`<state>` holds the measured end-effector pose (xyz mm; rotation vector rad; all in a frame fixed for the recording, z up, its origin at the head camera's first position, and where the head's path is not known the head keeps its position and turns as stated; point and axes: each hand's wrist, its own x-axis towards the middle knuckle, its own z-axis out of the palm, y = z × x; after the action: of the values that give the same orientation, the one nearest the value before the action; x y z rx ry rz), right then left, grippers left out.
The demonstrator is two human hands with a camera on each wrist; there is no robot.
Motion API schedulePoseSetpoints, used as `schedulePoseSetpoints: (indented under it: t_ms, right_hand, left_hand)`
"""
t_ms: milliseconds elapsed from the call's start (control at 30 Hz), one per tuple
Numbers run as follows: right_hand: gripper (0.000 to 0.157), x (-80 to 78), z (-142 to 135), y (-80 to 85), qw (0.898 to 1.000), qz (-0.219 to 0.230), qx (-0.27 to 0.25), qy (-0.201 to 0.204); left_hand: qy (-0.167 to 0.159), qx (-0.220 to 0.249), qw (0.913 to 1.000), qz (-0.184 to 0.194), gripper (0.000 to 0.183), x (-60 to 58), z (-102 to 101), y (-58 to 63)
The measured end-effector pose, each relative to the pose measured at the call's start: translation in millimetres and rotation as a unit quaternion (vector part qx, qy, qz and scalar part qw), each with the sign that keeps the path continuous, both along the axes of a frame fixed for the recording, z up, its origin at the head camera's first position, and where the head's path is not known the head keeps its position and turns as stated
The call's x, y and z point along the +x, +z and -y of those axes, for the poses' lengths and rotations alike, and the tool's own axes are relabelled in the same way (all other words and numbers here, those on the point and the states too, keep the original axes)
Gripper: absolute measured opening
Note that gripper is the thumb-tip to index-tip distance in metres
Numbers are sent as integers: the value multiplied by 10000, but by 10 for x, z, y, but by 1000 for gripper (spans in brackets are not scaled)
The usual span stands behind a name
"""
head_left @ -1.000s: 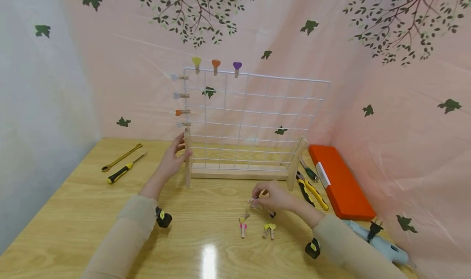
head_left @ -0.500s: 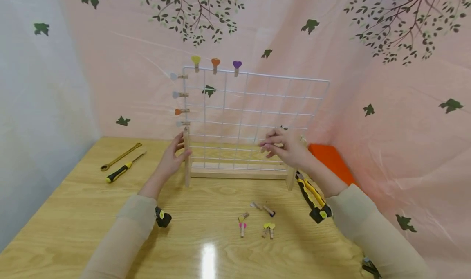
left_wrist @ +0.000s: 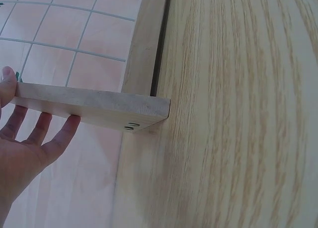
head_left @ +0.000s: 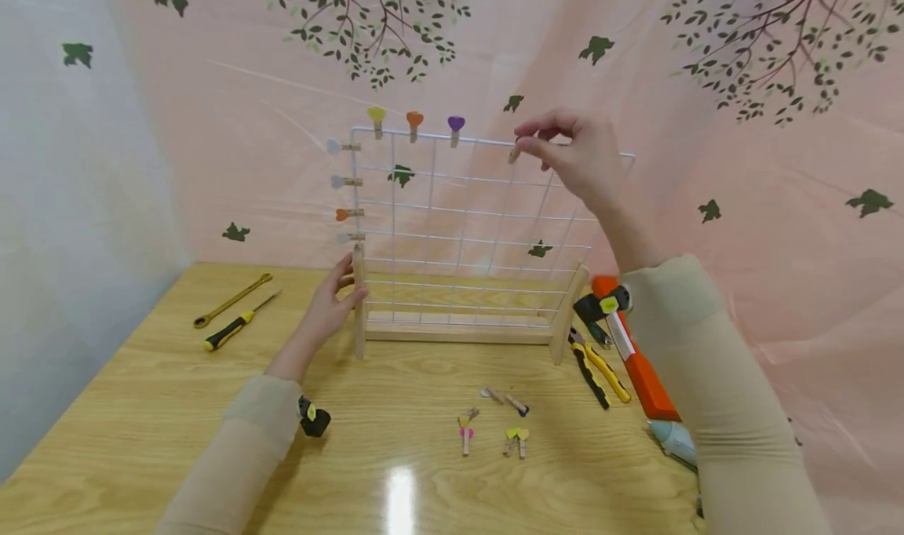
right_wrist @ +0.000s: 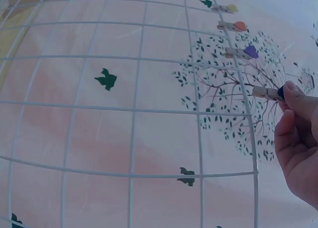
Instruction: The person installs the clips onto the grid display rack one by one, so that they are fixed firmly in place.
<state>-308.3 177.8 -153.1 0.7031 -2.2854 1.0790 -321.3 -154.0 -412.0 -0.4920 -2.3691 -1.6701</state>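
Note:
A white wire grid (head_left: 487,143) stands upright in a wooden stand (head_left: 459,334). Heart-topped clothespins line it: yellow (head_left: 377,117), orange (head_left: 414,119) and purple (head_left: 456,124) on the top wire, several on the left side wire. My left hand (head_left: 332,306) holds the stand's left upright (left_wrist: 89,96), thumb on one side and fingers on the other. At the top wire, right of the purple one, my right hand (head_left: 586,158) pinches a clothespin with a dark blue top (right_wrist: 266,93). Its wooden tip is at the wire; whether it clasps it is unclear.
Several loose clothespins (head_left: 466,441) lie on the table (head_left: 339,472) before the stand. A wrench (head_left: 233,301) and screwdriver (head_left: 240,323) lie left. Pliers (head_left: 596,370), an orange-red box (head_left: 650,386) and a light blue tool (head_left: 672,443) are at right, partly behind my right arm.
My right hand has lifted a clothespin from the loose ones on the table up to the grid's top wire. My left hand has stayed on the upright.

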Motion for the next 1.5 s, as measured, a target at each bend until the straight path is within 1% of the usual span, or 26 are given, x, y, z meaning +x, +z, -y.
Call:
schedulePoseSetpoints:
  t_ms: [133, 267, 433, 633, 800, 867, 933, 1000, 1067, 1167, 1233, 1300, 1400, 1467, 1500]
  right_hand:
    - [22, -132, 83, 199, 9998, 15, -92, -146]
    - [20, -207, 150, 279, 9995, 83, 177, -246]
    - [19, -230, 223, 267, 9993, 27, 286, -251]
    - [22, -257, 284, 213, 9987, 91, 413, -291]
    - [26, -280, 278, 189, 9976, -101, 622, -275]
    - [28, -259, 252, 183, 9977, -138, 617, -249]
    - [30, -199, 223, 174, 9985, -145, 508, -167]
    - [31, -74, 209, 156, 9989, -174, 416, -94]
    - [31, 85, 197, 113, 9986, -274, 450, 59]
    - [30, 307, 183, -22, 9960, -449, 719, 297]
    - [31, 383, 148, -178, 9929, -484, 974, 476]
    - [31, 358, 70, -411, 9899, -408, 1205, 626]
    - [35, 270, -61, -821, 9850, -68, 1498, 849]
    - [39, 210, -139, -1115, 9816, 143, 1619, 1000]
    - [40, 205, -165, -1251, 9799, 285, 1658, 1069]
  left_hand:
    - [-59, 75, 10000, 28, 67, 82, -29, 110]
    - [-59, 20, 10000, 13, 66, 160, -54, 199]
    - [-64, -5, 10000, -5, 65, 170, -47, 220]
    - [-91, -24, 9999, 125, 65, 163, -35, 223]
    - [-85, -32, 9998, 194, 66, 167, -30, 229]
    - [-94, -12, 9998, 172, 66, 156, -28, 219]
    - [-125, 16, 9999, 115, 67, 133, -22, 190]
    - [-167, 28, 9998, 77, 67, 87, -9, 130]
    - [-189, 32, 9998, 23, 67, 42, -5, 63]
    - [-155, 18, 9999, -9, 68, -12, 1, -25]
    - [-123, 59, 9999, -32, 68, -15, -2, -44]
    - [-112, 91, 9999, -80, 67, -4, -5, -44]
    - [-137, 163, 9998, -15, 66, 70, -31, 48]
    - [-134, 153, 9998, -28, 67, 69, -33, 51]
    - [-121, 133, 9998, -36, 67, 70, -32, 54]
